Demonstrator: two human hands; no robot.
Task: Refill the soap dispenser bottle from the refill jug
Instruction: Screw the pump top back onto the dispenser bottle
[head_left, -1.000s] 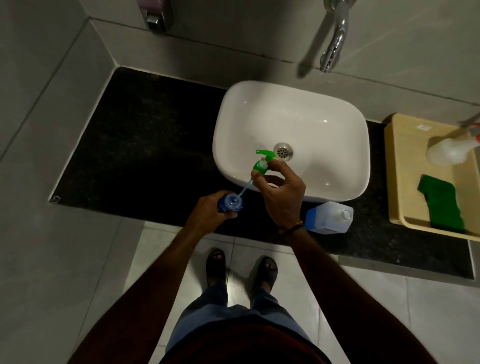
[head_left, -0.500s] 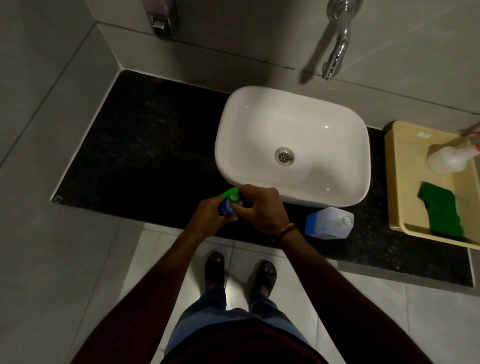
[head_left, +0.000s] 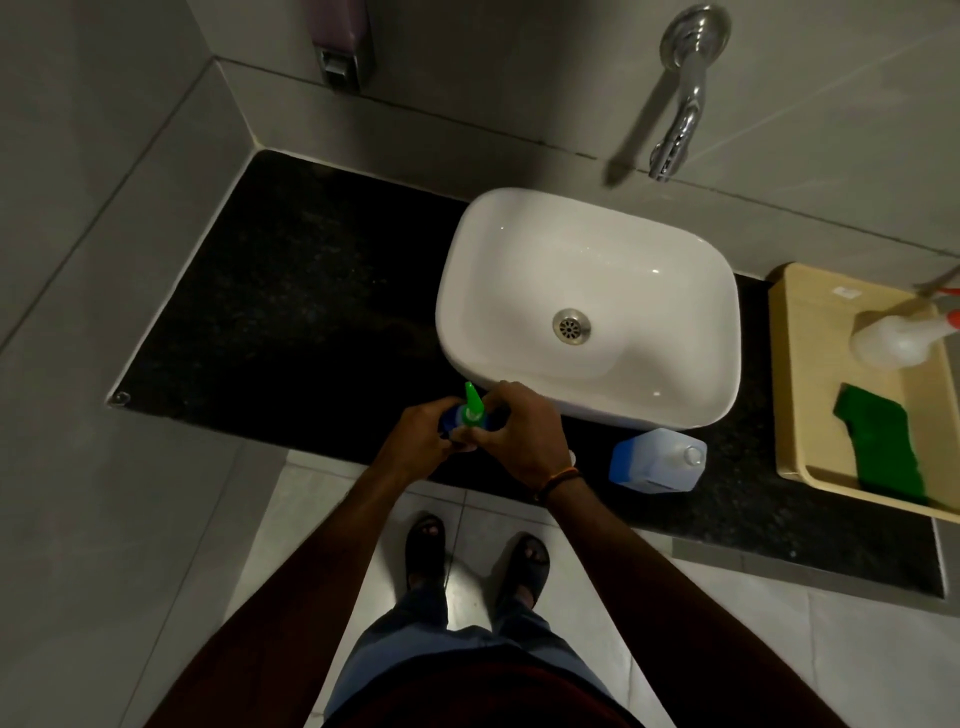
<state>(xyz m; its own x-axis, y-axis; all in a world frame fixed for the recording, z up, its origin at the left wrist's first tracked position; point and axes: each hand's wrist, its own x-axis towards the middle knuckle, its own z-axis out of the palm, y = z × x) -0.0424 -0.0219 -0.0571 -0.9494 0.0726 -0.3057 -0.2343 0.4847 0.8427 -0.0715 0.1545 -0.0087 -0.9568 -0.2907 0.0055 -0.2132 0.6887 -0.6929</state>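
Observation:
The blue soap dispenser bottle (head_left: 451, 418) stands on the black counter (head_left: 291, 312) in front of the sink. My left hand (head_left: 415, 441) is wrapped around its body. A green pump head (head_left: 474, 405) sits on top of the bottle, its nozzle pointing away from me. My right hand (head_left: 524, 436) grips the pump's collar from the right. The refill jug (head_left: 657, 460), translucent with blue liquid and a white cap, lies on its side on the counter to the right, apart from both hands.
A white basin (head_left: 587, 306) sits behind the bottle under a chrome tap (head_left: 680, 104). A beige tray (head_left: 800, 395) at the right holds a spray bottle (head_left: 898, 338) and a green sponge (head_left: 883, 447). A wall dispenser (head_left: 340, 41) hangs at the back left.
My right hand brought the green pump from over the basin down onto the bottle, pushing its tube inside. The pump nozzle has since turned to point away from me.

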